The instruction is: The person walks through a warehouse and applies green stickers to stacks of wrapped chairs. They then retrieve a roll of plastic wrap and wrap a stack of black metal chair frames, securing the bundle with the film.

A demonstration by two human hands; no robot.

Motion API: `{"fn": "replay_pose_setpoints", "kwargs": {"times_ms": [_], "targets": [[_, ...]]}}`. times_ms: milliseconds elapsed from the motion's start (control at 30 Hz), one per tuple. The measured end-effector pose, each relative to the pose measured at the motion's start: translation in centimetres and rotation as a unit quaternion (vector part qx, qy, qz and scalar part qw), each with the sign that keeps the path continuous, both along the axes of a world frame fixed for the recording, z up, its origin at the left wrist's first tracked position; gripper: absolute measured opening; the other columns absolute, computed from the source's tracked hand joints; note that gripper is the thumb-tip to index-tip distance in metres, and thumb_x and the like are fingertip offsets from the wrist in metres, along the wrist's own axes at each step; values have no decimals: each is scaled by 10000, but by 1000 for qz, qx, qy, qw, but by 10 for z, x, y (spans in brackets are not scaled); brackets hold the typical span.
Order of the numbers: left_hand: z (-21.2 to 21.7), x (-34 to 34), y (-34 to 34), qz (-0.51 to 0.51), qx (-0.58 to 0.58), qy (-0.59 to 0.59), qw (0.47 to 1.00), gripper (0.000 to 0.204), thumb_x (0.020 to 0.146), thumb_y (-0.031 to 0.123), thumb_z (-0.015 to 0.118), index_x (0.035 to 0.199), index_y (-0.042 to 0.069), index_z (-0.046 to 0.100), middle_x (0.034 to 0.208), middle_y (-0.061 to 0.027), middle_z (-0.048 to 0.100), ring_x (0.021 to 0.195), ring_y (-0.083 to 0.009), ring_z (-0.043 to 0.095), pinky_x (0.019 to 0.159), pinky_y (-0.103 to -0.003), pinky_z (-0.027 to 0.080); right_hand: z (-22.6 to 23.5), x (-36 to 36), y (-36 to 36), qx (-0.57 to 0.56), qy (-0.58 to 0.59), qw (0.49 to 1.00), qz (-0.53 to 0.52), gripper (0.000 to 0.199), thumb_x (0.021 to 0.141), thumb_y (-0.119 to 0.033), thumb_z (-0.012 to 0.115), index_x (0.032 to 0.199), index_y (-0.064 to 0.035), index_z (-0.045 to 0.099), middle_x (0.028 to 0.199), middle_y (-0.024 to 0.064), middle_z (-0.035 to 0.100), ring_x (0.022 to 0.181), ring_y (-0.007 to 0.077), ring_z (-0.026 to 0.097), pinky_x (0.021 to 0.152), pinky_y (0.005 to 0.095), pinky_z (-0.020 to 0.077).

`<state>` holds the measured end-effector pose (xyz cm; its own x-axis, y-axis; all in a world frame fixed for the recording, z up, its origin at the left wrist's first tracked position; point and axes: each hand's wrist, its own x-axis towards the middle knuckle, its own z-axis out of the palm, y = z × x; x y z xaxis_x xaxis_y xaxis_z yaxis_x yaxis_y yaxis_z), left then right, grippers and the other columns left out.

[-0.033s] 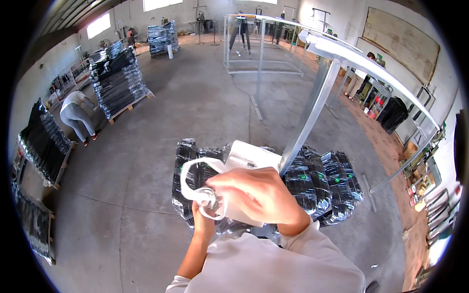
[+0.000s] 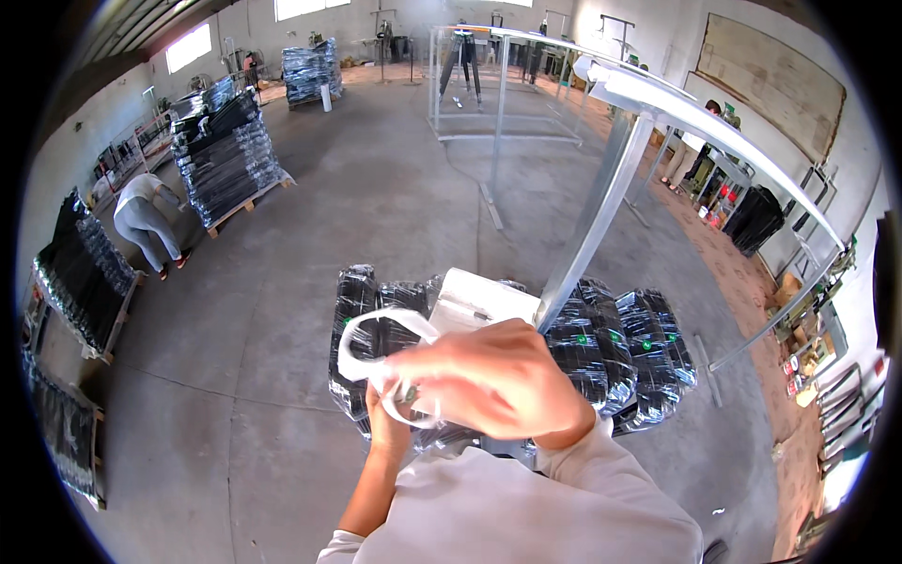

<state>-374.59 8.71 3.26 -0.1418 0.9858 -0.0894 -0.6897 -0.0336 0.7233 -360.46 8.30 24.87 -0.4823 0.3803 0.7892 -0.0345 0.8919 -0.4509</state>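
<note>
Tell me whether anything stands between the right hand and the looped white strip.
Nothing visible does: the right hand appears to touch the white strip. The left hand is below the loop; blur hides the exact grip.

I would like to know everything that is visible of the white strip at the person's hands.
The white strip is narrow, smooth and flexible, perhaps plastic. It curves into a large open loop to the left of the right hand, with a smaller curl below, by the left hand. Both hands appear to touch it; blur hides the exact grip. Black wrapped bundles show behind it.
</note>
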Motion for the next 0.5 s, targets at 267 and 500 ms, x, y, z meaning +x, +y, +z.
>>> {"fn": "replay_pose_setpoints", "kwargs": {"times_ms": [267, 500], "targets": [[-5, 5, -5, 12, -4, -28, 1000, 281, 858, 96, 485, 1126, 16, 458, 1016, -125, 562, 823, -217, 599, 748, -315, 486, 55, -6, -58, 73, 227, 952, 190, 179, 737, -56, 596, 902, 13, 597, 575, 30, 530, 412, 99, 463, 370, 225, 334], [9, 7, -6, -38, -19, -3, 999, 260, 865, 132, 508, 1100, 29, 470, 1000, -82, 551, 831, -212, 588, 703, -297, 509, 56, -4, -62, 87, 231, 955, 167, 164, 777, -10, 533, 927, 43, 571, 602, 55, 540, 466, 108, 501, 400, 223, 375]]}}
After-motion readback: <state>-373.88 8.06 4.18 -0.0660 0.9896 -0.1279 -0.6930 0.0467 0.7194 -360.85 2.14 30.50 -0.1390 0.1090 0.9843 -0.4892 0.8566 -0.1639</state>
